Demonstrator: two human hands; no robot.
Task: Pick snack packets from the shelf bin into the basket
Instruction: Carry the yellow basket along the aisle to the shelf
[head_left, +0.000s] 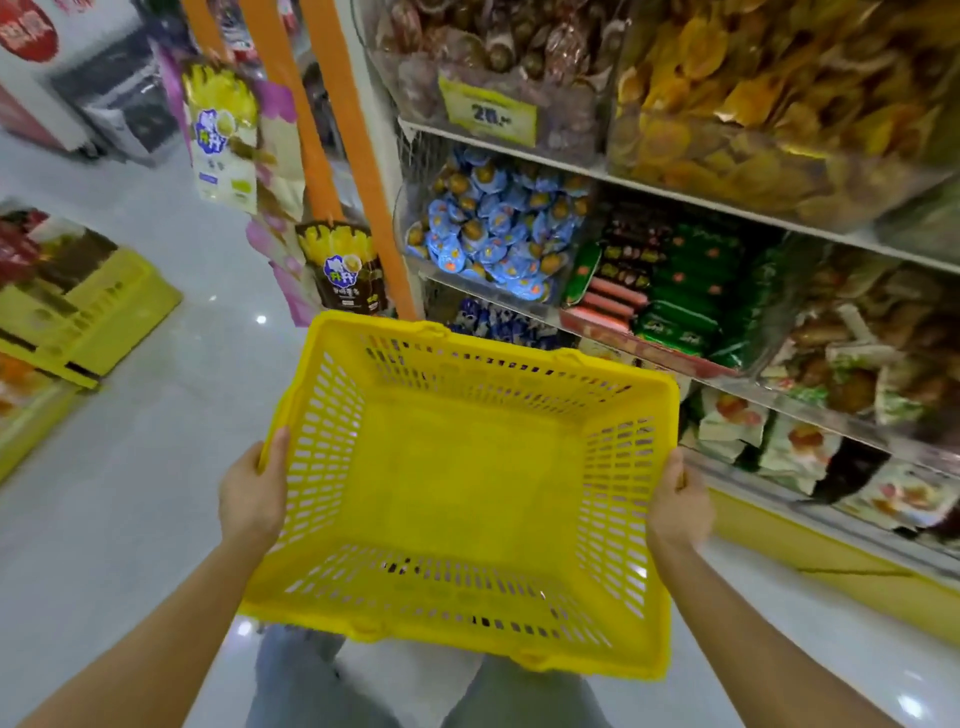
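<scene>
Clamped on opposite side rims, our left hand (253, 494) and right hand (678, 508) hold the yellow basket (498, 349) near the shelf's (675, 194) blue snack packets (493, 234).

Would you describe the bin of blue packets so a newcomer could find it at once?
On the right-hand shelving, take the level just above the yellow basket. At its left end, beside the orange post, sits a clear bin. It alone holds round blue packets; its right-hand neighbour holds green and red packs.
</scene>
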